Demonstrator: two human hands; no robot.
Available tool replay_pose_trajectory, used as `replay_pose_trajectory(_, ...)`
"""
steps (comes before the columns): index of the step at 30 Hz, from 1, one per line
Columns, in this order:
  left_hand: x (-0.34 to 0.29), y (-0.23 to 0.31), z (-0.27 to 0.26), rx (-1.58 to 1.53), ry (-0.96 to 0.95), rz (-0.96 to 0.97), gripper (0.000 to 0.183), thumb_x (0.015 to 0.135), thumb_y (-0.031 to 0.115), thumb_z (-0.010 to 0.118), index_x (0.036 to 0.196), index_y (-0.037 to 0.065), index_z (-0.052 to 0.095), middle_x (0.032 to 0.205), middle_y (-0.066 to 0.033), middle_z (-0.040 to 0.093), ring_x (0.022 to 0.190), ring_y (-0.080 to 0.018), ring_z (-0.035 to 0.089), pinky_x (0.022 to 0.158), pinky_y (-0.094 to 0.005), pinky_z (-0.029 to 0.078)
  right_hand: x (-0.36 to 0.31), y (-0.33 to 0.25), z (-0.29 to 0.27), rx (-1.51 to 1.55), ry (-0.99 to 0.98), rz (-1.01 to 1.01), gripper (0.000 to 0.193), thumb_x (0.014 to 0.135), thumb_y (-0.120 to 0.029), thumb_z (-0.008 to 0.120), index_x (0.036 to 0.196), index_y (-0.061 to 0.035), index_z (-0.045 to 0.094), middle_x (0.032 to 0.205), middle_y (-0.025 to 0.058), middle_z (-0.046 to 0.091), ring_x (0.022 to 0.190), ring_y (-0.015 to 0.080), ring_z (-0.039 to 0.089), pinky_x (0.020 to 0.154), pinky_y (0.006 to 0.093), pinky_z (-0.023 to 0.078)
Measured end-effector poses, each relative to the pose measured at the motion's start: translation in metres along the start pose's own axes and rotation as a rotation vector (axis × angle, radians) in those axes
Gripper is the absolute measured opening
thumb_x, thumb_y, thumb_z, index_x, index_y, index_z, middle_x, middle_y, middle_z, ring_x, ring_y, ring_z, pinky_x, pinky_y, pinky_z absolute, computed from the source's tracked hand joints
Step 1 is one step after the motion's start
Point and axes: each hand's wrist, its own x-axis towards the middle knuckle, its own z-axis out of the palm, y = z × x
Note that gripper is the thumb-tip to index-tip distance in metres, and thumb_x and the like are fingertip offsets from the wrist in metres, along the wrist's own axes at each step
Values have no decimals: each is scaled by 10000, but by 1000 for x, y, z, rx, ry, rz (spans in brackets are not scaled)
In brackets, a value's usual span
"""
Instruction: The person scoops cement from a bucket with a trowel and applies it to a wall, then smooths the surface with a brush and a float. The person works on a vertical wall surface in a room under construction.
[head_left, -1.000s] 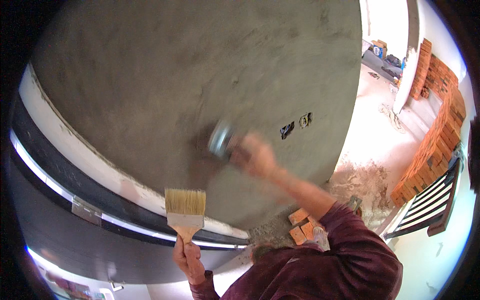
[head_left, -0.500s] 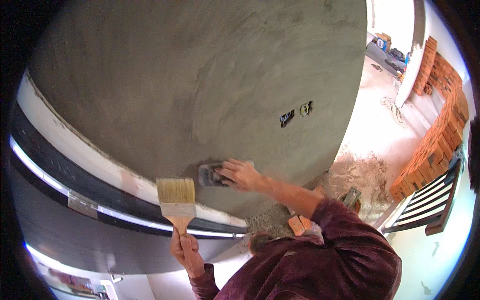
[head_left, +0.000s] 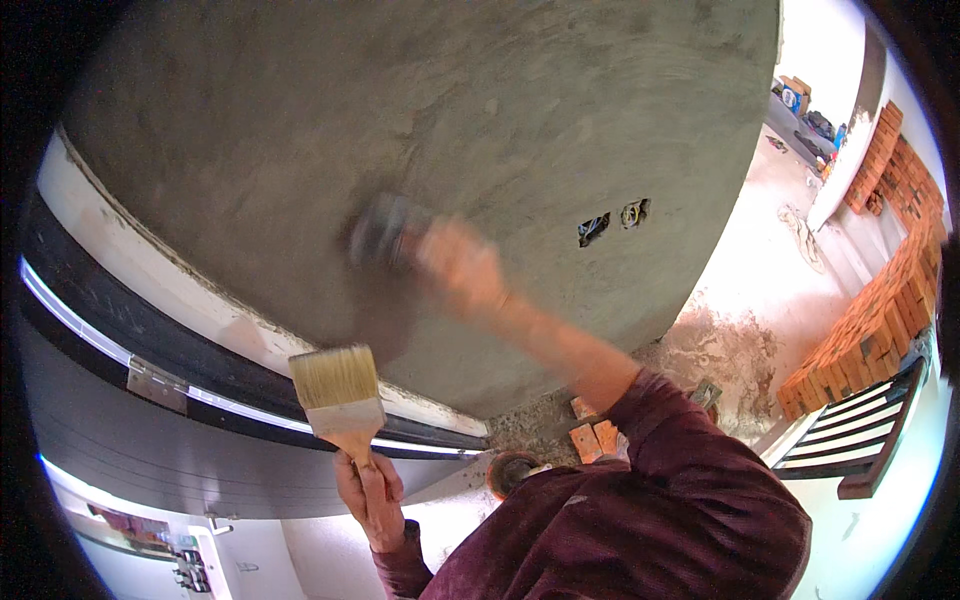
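A wide flat brush (head_left: 338, 385) with pale bristles and a wooden handle points upward in my left hand (head_left: 372, 498), whose fingers wrap the handle. My right hand (head_left: 462, 262), smeared by motion, grips a dark plastering float (head_left: 385, 232). The float lies against the grey plastered wall (head_left: 520, 130), left of two cut-out socket boxes (head_left: 594, 229) with wires showing. Its exact shape is blurred.
A white door frame strip and an open dark door (head_left: 110, 430) with a hinge stand at the left. Stacked orange bricks (head_left: 850, 350) and a dark slatted railing (head_left: 855, 430) are at right. Loose bricks (head_left: 595, 438) and a round bucket (head_left: 510, 470) sit by the wall's foot.
My right hand has swept the float up and to the left across the wall. The brush in my left hand has shifted slightly left and tilted.
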Motion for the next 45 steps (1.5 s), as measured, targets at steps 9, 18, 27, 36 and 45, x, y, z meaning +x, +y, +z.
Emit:
replay_pose_trajectory(9, 105, 26, 95, 354, -240, 154, 258, 984, 187, 489, 1101, -31, 562, 724, -15, 495, 611, -61, 412, 522, -248, 340, -161, 21, -87, 414, -381, 517, 433, 802, -217, 712, 1170, -21, 597, 1055, 182, 618, 970, 369, 616, 822, 435, 517)
replay_pose_trajectory(18, 208, 16, 176, 599, -137, 460, 299, 1011, 265, 474, 927, -6, 569, 672, -54, 504, 601, -151, 465, 563, -350, 387, -217, 93, -175, 402, -270, 853, 435, 787, -180, 718, 1136, 51, 601, 913, 178, 584, 841, 343, 609, 764, 385, 483)
replay_pose_trajectory(27, 36, -32, 92, 583, 308, 17, 302, 995, 133, 449, 1183, -76, 560, 783, -64, 508, 667, -139, 440, 585, -307, 400, -217, 108, -223, 570, -259, 981, 415, 770, -174, 719, 1094, 61, 610, 903, 164, 588, 829, 286, 590, 758, 367, 470)
replay_pose_trajectory(36, 204, 90, 229, 1175, 127, 937, 486, 928, 162, 576, 1394, 289, 517, 798, -57, 498, 650, -239, 558, 597, -374, 495, -128, 117, -195, 760, -139, 653, 415, 793, -175, 731, 1111, 59, 605, 885, 116, 564, 804, 236, 551, 726, 343, 445)
replay_pose_trajectory(45, 18, -56, 97, 1363, 56, 394, 440, 915, 79, 591, 1345, 170, 587, 703, -39, 482, 561, -170, 515, 479, -303, 435, -125, 117, -243, 798, -10, 915, 438, 827, -199, 726, 1157, 50, 584, 941, 51, 566, 855, 138, 528, 755, 286, 448)
